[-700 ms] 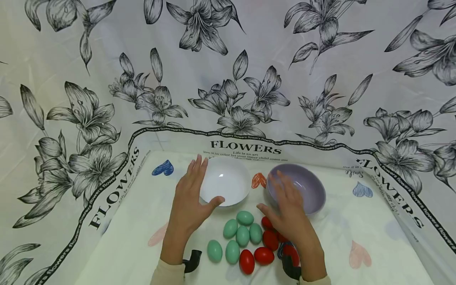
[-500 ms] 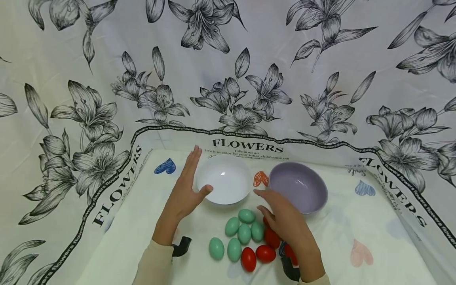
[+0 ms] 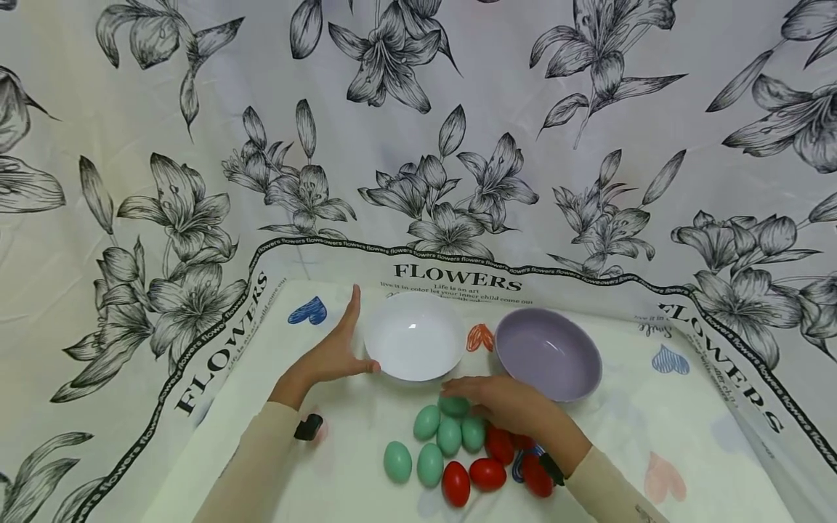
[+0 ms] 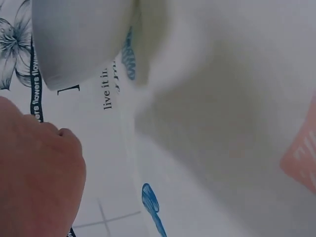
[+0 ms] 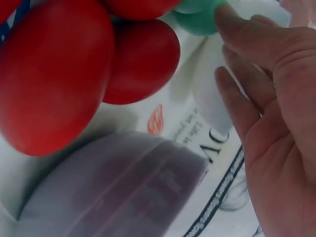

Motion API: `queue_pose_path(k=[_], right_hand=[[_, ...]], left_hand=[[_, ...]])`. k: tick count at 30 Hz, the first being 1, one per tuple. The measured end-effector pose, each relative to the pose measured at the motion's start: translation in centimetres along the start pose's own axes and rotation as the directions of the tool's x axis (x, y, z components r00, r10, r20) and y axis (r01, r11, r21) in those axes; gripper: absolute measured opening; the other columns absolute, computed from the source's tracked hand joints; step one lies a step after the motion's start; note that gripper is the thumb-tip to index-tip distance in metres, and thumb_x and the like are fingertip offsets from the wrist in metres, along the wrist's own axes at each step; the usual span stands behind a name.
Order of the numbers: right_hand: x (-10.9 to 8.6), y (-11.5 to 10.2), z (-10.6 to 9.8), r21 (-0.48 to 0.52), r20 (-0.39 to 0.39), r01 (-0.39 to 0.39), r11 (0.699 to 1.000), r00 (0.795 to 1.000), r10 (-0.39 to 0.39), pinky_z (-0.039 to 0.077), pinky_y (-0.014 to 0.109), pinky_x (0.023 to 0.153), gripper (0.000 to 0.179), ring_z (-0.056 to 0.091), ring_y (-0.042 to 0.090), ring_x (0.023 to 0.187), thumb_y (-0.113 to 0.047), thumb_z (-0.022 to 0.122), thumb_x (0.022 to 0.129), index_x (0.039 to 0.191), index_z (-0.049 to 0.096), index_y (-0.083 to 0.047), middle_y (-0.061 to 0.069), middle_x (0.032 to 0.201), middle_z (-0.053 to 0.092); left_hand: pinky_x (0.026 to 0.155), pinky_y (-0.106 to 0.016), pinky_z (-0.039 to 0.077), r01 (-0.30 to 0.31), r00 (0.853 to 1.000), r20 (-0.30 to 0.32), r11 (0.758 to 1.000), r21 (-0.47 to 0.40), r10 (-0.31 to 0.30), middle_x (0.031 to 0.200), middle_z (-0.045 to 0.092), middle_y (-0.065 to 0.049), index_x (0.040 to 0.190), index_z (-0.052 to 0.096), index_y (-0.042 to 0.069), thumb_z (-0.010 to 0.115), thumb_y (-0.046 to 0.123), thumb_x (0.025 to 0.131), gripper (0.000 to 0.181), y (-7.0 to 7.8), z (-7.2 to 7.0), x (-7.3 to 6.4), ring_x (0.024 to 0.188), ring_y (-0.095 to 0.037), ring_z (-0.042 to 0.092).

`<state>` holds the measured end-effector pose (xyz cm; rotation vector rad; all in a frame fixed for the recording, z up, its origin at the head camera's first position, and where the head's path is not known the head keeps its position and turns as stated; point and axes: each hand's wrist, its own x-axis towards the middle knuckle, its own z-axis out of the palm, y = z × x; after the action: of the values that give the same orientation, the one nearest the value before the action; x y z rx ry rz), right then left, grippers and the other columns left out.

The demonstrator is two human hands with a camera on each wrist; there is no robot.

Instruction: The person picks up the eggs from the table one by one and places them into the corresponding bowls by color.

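Red eggs crowd beside the green eggs near the purple bowl.

Glossy smooth plastic eggs and bowls on printed cloth.

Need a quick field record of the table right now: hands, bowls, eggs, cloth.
left hand: open, flat on edge beside the white bowl's left side, thumb at its rim
right hand: reaches over the egg pile, fingers on the top green egg; grip not clear
white bowl: upright, empty
purple bowl: upright, empty, right of the white one
green eggs: six, left part of the pile
red eggs: right part, some hidden under the hand
cloth: white, flower print, coloured hearts
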<state>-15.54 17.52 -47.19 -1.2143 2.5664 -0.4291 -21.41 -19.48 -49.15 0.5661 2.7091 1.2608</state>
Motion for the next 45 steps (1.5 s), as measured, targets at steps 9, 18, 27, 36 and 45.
queue_pose_path(k=[9, 18, 27, 36, 45], right_hand=[[1.4, 0.5, 1.4, -0.081, 0.105, 0.084, 0.993, 0.992, -0.075, 0.052, 0.033, 0.11, 0.068, 0.058, 0.011, 0.137, -0.003, 0.078, 0.094, 0.153, 0.058, -0.03, -0.016, 0.156, 0.054], [1.9, 0.8, 1.8, -0.119, 0.071, 0.042, 0.992, 0.997, -0.034, 0.053, 0.03, 0.107, 0.061, 0.065, 0.011, 0.128, -0.011, 0.082, 0.093, 0.149, 0.062, -0.025, -0.01, 0.145, 0.065], [0.5, 1.1, 0.9, 0.191, 0.02, -0.067, 0.979, 0.998, 0.064, 0.053, 0.037, 0.109, 0.063, 0.063, 0.004, 0.125, -0.03, 0.089, 0.088, 0.146, 0.065, -0.029, -0.019, 0.138, 0.066], [-0.4, -0.3, -2.2, 0.371, -0.141, 0.002, 0.929, 0.989, 0.054, 0.055, 0.037, 0.106, 0.065, 0.067, 0.006, 0.122, -0.04, 0.087, 0.088, 0.147, 0.062, -0.034, -0.019, 0.137, 0.067], [5.4, -1.9, -4.8, 0.401, -0.411, 0.003, 0.916, 0.894, 0.177, 0.059, 0.042, 0.101, 0.068, 0.073, 0.015, 0.117, -0.036, 0.09, 0.085, 0.147, 0.064, -0.023, -0.007, 0.135, 0.072]], left_hand=[[0.126, -0.06, 0.019, -0.019, 0.994, 0.104, 1.0, 0.008, 0.018, 0.175, -0.023, -0.004, 0.162, -0.032, 0.031, 0.099, 0.063, 0.059, 0.17, -2.0, 1.6, 1.2, 0.163, -0.036, -0.001], [0.128, -0.055, 0.019, 0.009, 0.988, 0.152, 1.0, 0.001, -0.01, 0.175, -0.021, 0.003, 0.164, -0.027, 0.032, 0.098, 0.064, 0.061, 0.165, -2.4, 1.8, 1.4, 0.163, -0.031, -0.001], [0.126, -0.058, 0.023, 0.005, 0.988, 0.153, 1.0, -0.019, -0.002, 0.177, -0.013, 0.001, 0.167, -0.02, 0.035, 0.098, 0.063, 0.063, 0.16, -2.2, 2.0, 1.6, 0.163, -0.033, 0.006], [0.126, -0.058, 0.024, 0.021, 0.989, 0.145, 1.0, 0.013, -0.023, 0.177, -0.014, 0.003, 0.166, -0.022, 0.037, 0.096, 0.068, 0.06, 0.161, -2.2, 2.0, 2.0, 0.164, -0.033, 0.006], [0.125, -0.061, 0.024, 0.035, 0.988, 0.149, 0.999, -0.021, -0.031, 0.177, -0.014, 0.004, 0.166, -0.021, 0.039, 0.097, 0.067, 0.061, 0.16, -2.4, 1.9, 2.0, 0.163, -0.035, 0.007]])
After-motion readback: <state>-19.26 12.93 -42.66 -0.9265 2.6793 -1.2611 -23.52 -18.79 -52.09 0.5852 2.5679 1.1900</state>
